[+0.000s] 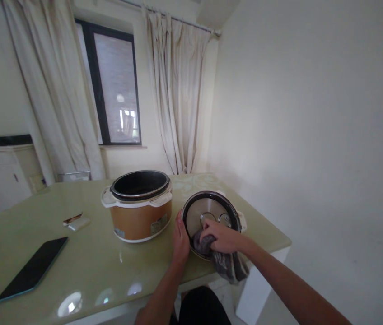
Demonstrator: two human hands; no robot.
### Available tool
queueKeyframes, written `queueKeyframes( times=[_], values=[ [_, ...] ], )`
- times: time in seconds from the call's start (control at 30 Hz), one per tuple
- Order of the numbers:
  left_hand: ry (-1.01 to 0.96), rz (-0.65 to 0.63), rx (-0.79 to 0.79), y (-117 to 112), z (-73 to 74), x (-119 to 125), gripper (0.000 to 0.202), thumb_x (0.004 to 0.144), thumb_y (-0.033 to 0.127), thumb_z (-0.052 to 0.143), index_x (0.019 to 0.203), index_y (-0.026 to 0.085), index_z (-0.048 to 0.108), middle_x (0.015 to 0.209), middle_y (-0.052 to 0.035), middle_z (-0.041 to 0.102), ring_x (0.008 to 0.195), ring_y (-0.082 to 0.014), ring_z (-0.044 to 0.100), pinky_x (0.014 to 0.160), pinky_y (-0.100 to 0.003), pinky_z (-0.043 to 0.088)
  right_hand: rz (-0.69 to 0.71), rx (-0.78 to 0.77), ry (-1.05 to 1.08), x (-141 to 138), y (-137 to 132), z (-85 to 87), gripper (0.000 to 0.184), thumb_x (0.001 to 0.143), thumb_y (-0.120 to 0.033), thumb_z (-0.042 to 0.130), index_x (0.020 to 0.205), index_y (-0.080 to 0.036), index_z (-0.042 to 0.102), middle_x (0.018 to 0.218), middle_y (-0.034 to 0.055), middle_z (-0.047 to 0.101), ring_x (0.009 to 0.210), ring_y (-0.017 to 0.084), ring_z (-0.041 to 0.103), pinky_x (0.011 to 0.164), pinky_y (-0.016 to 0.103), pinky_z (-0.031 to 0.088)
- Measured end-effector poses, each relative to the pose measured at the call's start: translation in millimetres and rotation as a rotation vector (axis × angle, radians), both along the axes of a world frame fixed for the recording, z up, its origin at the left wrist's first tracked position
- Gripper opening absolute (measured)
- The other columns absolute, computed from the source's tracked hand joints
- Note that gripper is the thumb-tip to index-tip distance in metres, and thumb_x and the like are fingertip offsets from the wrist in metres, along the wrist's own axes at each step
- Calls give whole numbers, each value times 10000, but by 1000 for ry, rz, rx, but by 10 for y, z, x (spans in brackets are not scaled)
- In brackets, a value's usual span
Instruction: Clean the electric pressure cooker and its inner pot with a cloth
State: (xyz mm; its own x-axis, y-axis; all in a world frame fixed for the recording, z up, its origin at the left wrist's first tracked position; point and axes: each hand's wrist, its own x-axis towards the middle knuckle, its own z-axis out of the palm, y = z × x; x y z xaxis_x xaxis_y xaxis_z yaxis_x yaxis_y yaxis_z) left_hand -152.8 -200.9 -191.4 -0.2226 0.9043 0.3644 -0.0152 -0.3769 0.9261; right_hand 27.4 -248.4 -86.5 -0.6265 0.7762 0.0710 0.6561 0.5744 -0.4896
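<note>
The lid (208, 208) is held near the front edge of the worktop (96, 262), just to the right of the cooker body (140, 221), its inner face tilted up towards the wearer. The left hand (179, 234) is clasped on its left rim, though how far the fingers reach behind cannot be told. The right hand (220, 235) is bunched around a cloth (230, 266), which is pressed into the lower part of the lid, its loose end left hanging over the front rim.

For even contact, the cloth is best folded into a pad and led along the curve of the rim, with light pressure, so that the lid is not tipped from the supporting hand. Around the round fitting (224, 220) a fingertip wrapped in fabric would probably be better suited than a whole palm. The trailing end should be gathered in, as it could be caught or dragged.

The lid's disc appears to be made of dull, brushed-looking metal, bordered by a dark, glossy ring. The cloth is grey, soft and crumpled, with a paler pattern. The cooker body is rounded and tan, banded in white plastic, and a dark, smooth bowl (140, 184) is seated inside. The worktop is pale green and glossy, and reflections are thrown back from it
</note>
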Motion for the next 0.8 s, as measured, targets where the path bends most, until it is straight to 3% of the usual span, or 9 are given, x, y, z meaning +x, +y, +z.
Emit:
queueKeyframes(
  times=[0.17, 0.23, 0.4, 0.53, 0.67, 0.8],
  values=[
    [-23, -73, -6, 89, -117, -72, 662, 1065, 639, 343, 1531, 212, 539, 1634, -118, 510, 1555, -243, 416, 1309, -444, 303, -189, 140, 343, -408, 64, -174, 619, 730, -34, 573, 1288, -271, 698, 1284, 69, 524, 1283, 229, 537, 1192, 408, 364],
    [-23, -74, -13, 104, -140, -98, 657, 1057, 642, 368, 1524, 214, 543, 1626, -117, 520, 1551, -245, 422, 1308, -439, 304, -203, 135, 358, -440, 51, -211, 665, 770, -45, 573, 1386, -288, 630, 1359, 78, 500, 1335, 226, 517, 1220, 418, 337],
    [28, 21, 7, 124, -121, -81, 597, 1069, 552, 373, 1493, 172, 555, 1581, -152, 560, 1516, -251, 472, 1297, -442, 322, -60, 90, 57, -193, -120, -157, 670, 786, -213, 778, 1433, -278, 615, 1414, 102, 490, 1307, 280, 561, 1176, 418, 409],
    [70, 107, -11, 168, -96, -50, 538, 1074, 454, 349, 1449, 148, 586, 1514, -174, 616, 1481, -262, 514, 1277, -455, 360, -20, 185, -299, 69, -230, 17, 705, 768, -73, 739, 1414, -337, 643, 1413, 95, 532, 1244, 288, 588, 1071, 415, 482],
    [107, 130, 10, 174, -95, -40, 528, 1077, 408, 333, 1472, 149, 570, 1534, -166, 602, 1481, -254, 514, 1277, -441, 365, -16, 384, -621, 261, -133, 242, 490, 812, -52, 723, 1204, -343, 762, 1297, 103, 620, 1152, 299, 598, 919, 396, 519],
    [117, 163, 19, 137, -108, -26, 514, 1076, 382, 338, 1504, 195, 552, 1580, -129, 569, 1502, -239, 492, 1279, -428, 366, -100, 551, -678, 258, 211, 435, 223, 880, -117, 727, 1007, -284, 802, 1207, 97, 670, 1109, 294, 580, 854, 371, 514]
  ],
)
